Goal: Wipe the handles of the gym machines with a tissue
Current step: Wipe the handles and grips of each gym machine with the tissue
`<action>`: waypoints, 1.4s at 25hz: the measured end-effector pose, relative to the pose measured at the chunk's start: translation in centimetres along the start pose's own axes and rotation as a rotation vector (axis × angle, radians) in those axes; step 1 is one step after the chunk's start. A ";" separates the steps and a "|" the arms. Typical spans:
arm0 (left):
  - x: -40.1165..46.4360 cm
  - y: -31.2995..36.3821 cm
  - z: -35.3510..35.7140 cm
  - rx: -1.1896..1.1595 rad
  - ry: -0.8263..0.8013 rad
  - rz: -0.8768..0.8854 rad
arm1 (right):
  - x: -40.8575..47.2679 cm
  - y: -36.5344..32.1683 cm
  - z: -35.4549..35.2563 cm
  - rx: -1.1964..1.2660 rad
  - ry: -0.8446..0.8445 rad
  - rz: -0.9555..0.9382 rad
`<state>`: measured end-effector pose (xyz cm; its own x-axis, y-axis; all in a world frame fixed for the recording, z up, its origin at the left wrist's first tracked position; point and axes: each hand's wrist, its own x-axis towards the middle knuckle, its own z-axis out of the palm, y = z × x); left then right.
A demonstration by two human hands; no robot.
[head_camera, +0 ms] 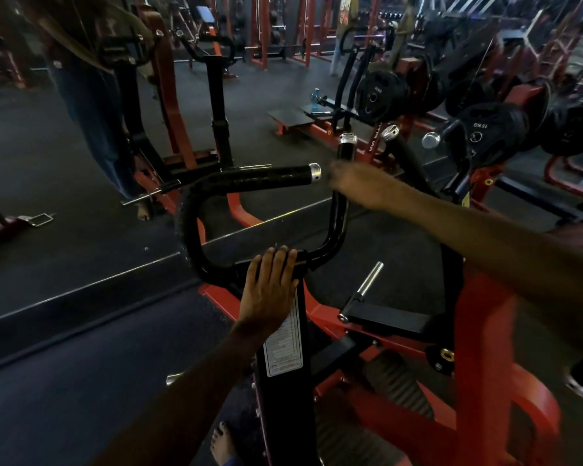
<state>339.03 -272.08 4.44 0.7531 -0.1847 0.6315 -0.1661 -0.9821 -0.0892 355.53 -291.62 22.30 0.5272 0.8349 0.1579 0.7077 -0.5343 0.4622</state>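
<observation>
A: We had our left hand (270,287) resting flat on the black post (283,334) of the machine, fingers straight, just where the curved bar (196,230) joins it; it held nothing. Our right hand (357,185) was at the upright handle (345,151), on the far right side, but it was blurred; we could not tell if the fingers closed on the grip or only touched it.

B: And the tissue?

A: We could not see any tissue; if it was there, it was hidden under the right hand. We judged it would be light, soft and easy to tear, so it should be folded in the palm and wrapped around the grip, not dragged by one corner.

B: How would the handles behave?

A: Stiff and fixed to a heavy red frame (478,331); we thought they would not move under wiping. The black sleeves looked textured, so the tissue might catch; the metal end caps looked smooth.

B: How many did we count?

A: On this bar, two grips: the horizontal handle (260,179) on the left and the upright one near it; one more angled handle (401,153) stood further right. Two hands; one label (283,344) on the post; several weight plates (485,132) on the far right, too dark to count exactly.
</observation>
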 end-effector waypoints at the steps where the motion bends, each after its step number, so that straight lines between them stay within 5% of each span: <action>1: -0.1 0.0 0.0 -0.003 0.004 0.003 | -0.9 -0.8 0.8 -0.007 -0.055 -0.123; 3: -0.1 -0.1 0.0 0.006 0.008 0.007 | -0.8 0.0 -0.2 -0.027 -0.130 -0.141; 7: 0.1 0.0 -0.1 0.002 -0.004 0.004 | 1.8 2.7 -1.4 -0.041 0.073 0.130; 12: 0.0 -0.1 -0.2 0.005 -0.006 0.011 | -0.1 -0.4 -0.5 0.079 -0.144 -0.046; 16: 0.2 0.0 -0.3 0.010 0.004 0.010 | 1.6 1.6 -1.4 0.104 0.017 0.156; 21: 0.0 0.0 -0.3 0.008 0.035 0.021 | -3.2 -5.8 0.9 0.110 -0.169 -0.280; 25: 0.5 -0.2 -0.4 0.022 0.027 0.014 | -1.1 -1.6 0.2 0.064 0.027 0.104; 30: -0.1 0.0 -0.3 0.023 0.021 0.022 | -4.3 -8.5 3.8 0.175 0.013 -0.113; 35: -0.1 -0.1 -0.3 0.027 -0.015 0.008 | -2.4 -8.7 3.4 0.193 0.140 0.157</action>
<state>338.80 -271.97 4.62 0.7616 -0.1930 0.6187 -0.1554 -0.9812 -0.1148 349.71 -289.41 14.95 0.5770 0.7430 0.3392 0.7060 -0.6626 0.2502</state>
